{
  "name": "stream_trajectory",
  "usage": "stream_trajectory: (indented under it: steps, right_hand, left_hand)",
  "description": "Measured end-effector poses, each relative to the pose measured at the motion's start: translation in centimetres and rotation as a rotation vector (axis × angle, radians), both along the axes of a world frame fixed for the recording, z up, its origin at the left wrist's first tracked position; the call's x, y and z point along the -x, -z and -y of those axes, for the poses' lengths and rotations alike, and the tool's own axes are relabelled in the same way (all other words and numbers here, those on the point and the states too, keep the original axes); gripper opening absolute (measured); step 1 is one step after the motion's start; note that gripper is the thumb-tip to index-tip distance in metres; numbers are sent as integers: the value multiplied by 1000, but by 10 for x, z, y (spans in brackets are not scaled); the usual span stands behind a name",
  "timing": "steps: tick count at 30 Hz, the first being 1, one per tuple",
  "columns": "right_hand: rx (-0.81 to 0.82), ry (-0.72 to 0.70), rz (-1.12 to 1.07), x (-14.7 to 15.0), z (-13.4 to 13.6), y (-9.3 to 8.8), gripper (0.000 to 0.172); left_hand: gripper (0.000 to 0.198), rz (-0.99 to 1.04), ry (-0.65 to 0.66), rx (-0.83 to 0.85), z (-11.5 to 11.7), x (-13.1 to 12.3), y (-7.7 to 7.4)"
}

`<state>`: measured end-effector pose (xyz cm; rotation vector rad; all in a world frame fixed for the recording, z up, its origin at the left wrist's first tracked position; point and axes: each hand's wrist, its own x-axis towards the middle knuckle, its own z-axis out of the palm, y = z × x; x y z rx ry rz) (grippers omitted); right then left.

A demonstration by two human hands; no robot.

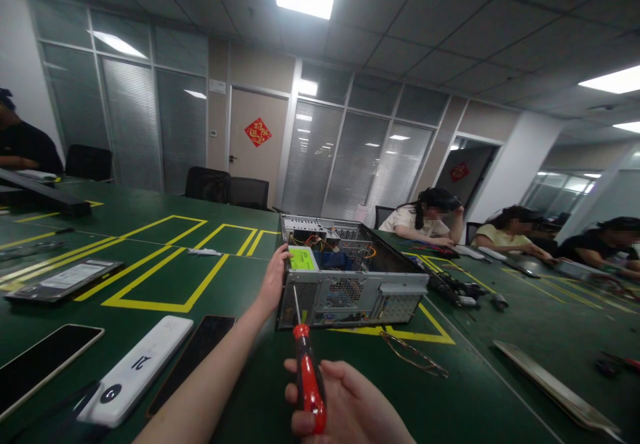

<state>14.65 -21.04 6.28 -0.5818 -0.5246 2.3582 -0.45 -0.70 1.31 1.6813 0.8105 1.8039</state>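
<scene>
An open desktop computer case [350,284] lies on its side on the green table, its rear panel towards me. A power supply with a bright green label [303,258] sits in its near left corner. My left hand [274,277] grips the case's left side beside that label, fingertips on the upper edge. In my right hand [345,397] is a red and black screwdriver [309,371], held by its handle and pointing away from me. The screwdriver's tip overlaps the rear panel near the power supply; whether it touches a screw I cannot tell.
A hard drive [65,280], phone [47,364], white device [140,367] and dark phone [193,357] lie left. Eyeglasses [415,354], cables [460,287] and a flat metal panel [555,387] lie right. Several people sit around the table.
</scene>
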Motion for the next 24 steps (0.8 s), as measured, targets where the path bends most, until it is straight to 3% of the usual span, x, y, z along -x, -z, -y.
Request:
stream_trajectory:
  steps: [3,7,9,11,15,19,24]
  right_hand:
    - [-99,-9,-30,0,1,-4,40]
    - [-234,6,-2,-1,0,7,56]
    - [-230,67,-10,0,-2,15,58]
    - [-192,107,-46,1,-5,20,50]
    - [-91,120,-32,3,-8,20,40]
    - [-158,78,72,3,-8,23,47]
    - [-191,29,36,3,-7,28,52]
  left_hand:
    - [47,-5,-2,4,0,-1,0]
    - [47,-2,-3,4,-1,-2,1]
    - [46,-3,-10,1,-1,-2,2]
    - [45,-3,-17,-3,-2,-2,2]
    - [46,-5,-10,-5,-3,-1,2]
    - [49,-3,-8,1,-3,-1,2]
    - [49,-10,-7,-5,-3,-1,3]
